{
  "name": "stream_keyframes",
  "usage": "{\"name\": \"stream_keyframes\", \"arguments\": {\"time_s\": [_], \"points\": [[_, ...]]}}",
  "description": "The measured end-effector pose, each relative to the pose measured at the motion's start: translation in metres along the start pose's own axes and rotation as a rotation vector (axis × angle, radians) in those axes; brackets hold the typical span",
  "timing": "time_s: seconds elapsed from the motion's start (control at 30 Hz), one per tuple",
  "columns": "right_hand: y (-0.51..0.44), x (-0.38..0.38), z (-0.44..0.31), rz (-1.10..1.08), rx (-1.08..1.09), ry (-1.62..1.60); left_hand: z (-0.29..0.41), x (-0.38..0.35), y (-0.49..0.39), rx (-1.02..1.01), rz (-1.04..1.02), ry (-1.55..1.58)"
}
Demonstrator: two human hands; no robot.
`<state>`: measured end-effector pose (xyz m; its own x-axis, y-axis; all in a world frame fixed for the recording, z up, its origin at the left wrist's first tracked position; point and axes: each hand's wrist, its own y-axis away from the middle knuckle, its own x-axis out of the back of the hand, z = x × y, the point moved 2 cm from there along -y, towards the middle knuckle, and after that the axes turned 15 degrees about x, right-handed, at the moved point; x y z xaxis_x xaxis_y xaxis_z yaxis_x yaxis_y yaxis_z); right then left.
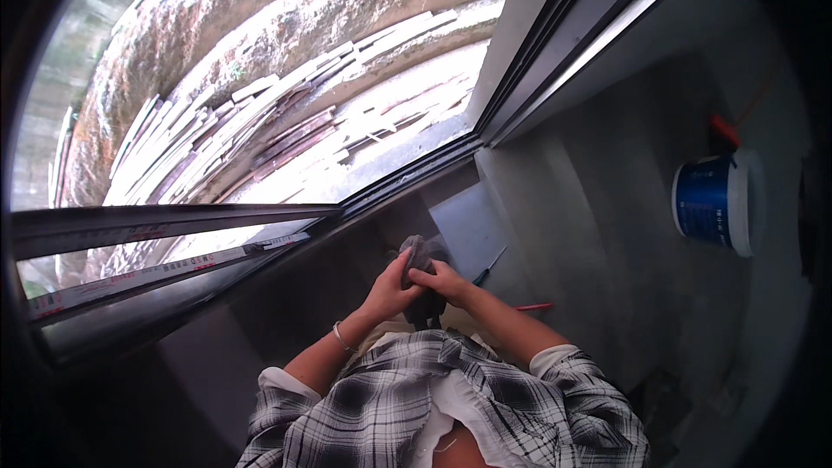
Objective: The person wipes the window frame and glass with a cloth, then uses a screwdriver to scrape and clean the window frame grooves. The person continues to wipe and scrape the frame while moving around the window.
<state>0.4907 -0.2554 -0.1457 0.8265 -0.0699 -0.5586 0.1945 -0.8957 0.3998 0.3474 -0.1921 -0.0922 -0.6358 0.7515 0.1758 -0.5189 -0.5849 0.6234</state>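
Observation:
Both of my hands meet in front of my body around a crumpled dark grey cloth (422,259). My left hand (390,286) grips its left side, with the fingers partly hidden behind it. My right hand (445,281) holds the other side, thumb across the front. Past my right hand, a screwdriver (484,273) with a dark green handle lies on or beside a pale sheet (471,224). A thin red tool or pen (534,307) shows just beyond my right forearm.
A window or sliding door frame (416,172) runs diagonally ahead, its panel edge (175,224) at left. Stacked wooden boards (195,136) lie outside by a rough bank. At right stands a blue and white plastic bucket (705,201), near a red object (725,130).

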Motion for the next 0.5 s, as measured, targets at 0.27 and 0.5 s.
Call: {"name": "stream_keyframes", "arguments": {"time_s": [0.27,0.5], "points": [[-0.025,0.007,0.03,0.014,0.119,-0.095,-0.025,0.007,-0.042,-0.035,0.111,-0.179],[-0.082,0.047,0.117,0.144,0.11,0.004,-0.138,0.021,-0.121,-0.081,-0.15,-0.083]]}}
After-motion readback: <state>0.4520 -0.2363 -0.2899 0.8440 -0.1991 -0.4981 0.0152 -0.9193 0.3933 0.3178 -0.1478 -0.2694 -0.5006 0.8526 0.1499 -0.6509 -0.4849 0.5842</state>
